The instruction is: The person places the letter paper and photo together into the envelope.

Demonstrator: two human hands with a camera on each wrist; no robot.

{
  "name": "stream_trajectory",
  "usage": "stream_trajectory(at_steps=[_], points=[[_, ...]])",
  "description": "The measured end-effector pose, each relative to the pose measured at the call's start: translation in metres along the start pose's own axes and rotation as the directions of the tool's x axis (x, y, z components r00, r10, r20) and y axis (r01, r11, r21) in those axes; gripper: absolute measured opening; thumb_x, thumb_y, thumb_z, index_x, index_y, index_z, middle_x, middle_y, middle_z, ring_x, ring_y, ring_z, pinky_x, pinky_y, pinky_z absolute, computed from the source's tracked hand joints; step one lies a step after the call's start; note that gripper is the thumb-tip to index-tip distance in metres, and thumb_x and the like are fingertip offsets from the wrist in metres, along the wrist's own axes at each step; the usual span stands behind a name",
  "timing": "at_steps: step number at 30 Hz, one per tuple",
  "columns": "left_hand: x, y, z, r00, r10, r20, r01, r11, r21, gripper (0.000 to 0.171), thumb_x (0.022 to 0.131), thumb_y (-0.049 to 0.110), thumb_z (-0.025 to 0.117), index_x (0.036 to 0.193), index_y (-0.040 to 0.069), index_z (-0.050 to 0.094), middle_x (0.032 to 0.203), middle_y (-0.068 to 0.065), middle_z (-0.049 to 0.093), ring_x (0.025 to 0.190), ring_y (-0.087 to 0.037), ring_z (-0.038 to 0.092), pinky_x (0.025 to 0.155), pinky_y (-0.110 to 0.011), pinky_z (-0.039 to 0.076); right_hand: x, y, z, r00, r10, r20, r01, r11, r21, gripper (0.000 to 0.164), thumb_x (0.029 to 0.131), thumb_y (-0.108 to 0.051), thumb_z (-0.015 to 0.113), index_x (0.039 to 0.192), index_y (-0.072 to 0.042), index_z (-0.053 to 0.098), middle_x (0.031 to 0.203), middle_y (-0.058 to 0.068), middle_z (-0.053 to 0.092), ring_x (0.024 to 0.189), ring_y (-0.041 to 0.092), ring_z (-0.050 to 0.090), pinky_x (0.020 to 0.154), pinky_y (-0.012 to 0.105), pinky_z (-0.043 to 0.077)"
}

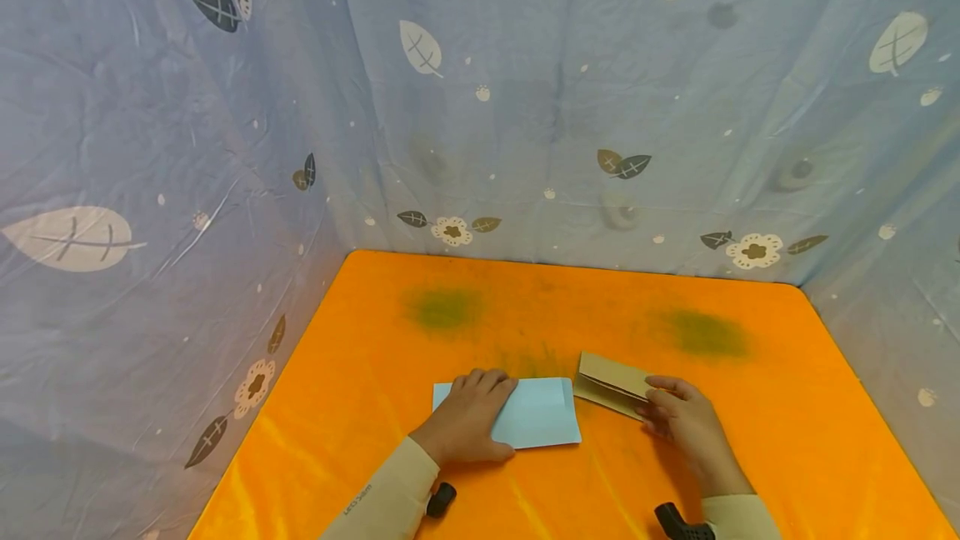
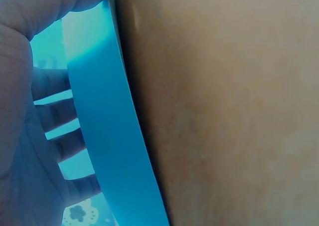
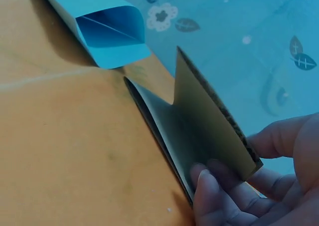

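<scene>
A light blue paper envelope (image 1: 536, 415) lies across the near middle of the table, and my left hand (image 1: 471, 419) grips its left part from above. In the left wrist view the thumb is at one edge of the envelope (image 2: 107, 116) and the spread fingers are at the other. Its open end gapes toward the right, as the right wrist view shows. Just right of that mouth, my right hand (image 1: 686, 427) pinches a folded brown card (image 1: 613, 372) by its right end. The card's (image 3: 209, 126) two leaves stand apart in a V, with thumb and fingers around one leaf.
An orange cloth (image 1: 540, 298) with greenish patches covers the table. Bluish-grey curtains (image 1: 510, 123) printed with leaves and flowers stand along the left, back and right edges. Black straps (image 1: 441, 500) show at both wrists.
</scene>
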State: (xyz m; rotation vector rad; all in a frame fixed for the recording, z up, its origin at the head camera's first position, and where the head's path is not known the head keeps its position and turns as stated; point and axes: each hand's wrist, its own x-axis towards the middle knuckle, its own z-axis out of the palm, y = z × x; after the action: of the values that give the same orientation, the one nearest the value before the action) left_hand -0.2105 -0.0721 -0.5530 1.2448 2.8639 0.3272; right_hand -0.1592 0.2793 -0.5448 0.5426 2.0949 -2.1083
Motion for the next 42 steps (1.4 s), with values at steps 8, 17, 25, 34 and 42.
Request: stream_trajectory(at_steps=[8,17,25,34,42], points=[[0.0002,0.0001,0.0002,1.0,-0.007,0.003,0.007,1.0,-0.002,0.097,0.073,0.066,0.066,0.149,0.014,0.034,0.145,-0.006,0.036,0.127,-0.026,0.035,0.099,-0.051,0.031,0.0004,0.0032,0.0005,0.999,-0.016,-0.036,0.014,0.999,-0.048,0.064,0.094,-0.02,0.063,0.147,-0.005,0.03,0.11,0.013,0.054,0.089,0.023,0.06,0.077,0.038,0.053],[-0.0002,-0.0003,0.0006,1.0,-0.007,0.002,0.007,1.0,-0.01,0.097,0.073,0.066,0.066,0.149,0.015,0.034,0.144,-0.006,0.036,0.126,-0.026,0.035,0.098,-0.051,0.031,-0.0012,0.0012,0.0,1.0,0.018,-0.025,-0.019,0.999,-0.039,0.083,0.091,-0.017,0.066,0.152,-0.001,0.013,0.089,0.002,0.056,0.088,0.019,0.06,0.078,0.036,0.053],[-0.0004,0.0003,0.0006,1.0,-0.012,0.002,0.012,1.0,-0.011,0.097,0.073,0.066,0.067,0.149,0.014,0.035,0.144,-0.006,0.037,0.126,-0.026,0.036,0.098,-0.051,0.031,-0.003,-0.0002,0.0018,0.998,0.044,-0.05,-0.047,0.997,-0.068,0.061,0.09,-0.02,0.067,0.139,0.001,0.037,0.107,0.011,0.059,0.09,0.025,0.059,0.078,0.036,0.052],[-0.0003,0.0002,0.0002,1.0,-0.016,0.007,0.016,1.0,-0.014,0.098,0.073,0.067,0.067,0.149,0.015,0.034,0.144,-0.005,0.036,0.125,-0.025,0.036,0.099,-0.051,0.031,-0.0044,-0.0007,0.0031,0.996,0.005,-0.092,-0.021,0.985,-0.17,0.054,0.088,-0.039,0.068,0.124,-0.001,0.05,0.107,0.01,0.058,0.093,0.024,0.055,0.075,0.035,0.048],[-0.0002,-0.0018,0.0015,1.0,-0.028,0.01,0.028,0.999,-0.015,0.097,0.073,0.068,0.065,0.149,0.016,0.034,0.145,-0.004,0.035,0.125,-0.025,0.035,0.099,-0.051,0.031,-0.0042,0.0032,-0.0009,0.998,-0.009,-0.064,0.002,0.995,-0.104,0.051,0.092,-0.03,0.066,0.128,0.0,0.047,0.1,0.011,0.059,0.083,0.022,0.056,0.073,0.036,0.052]])
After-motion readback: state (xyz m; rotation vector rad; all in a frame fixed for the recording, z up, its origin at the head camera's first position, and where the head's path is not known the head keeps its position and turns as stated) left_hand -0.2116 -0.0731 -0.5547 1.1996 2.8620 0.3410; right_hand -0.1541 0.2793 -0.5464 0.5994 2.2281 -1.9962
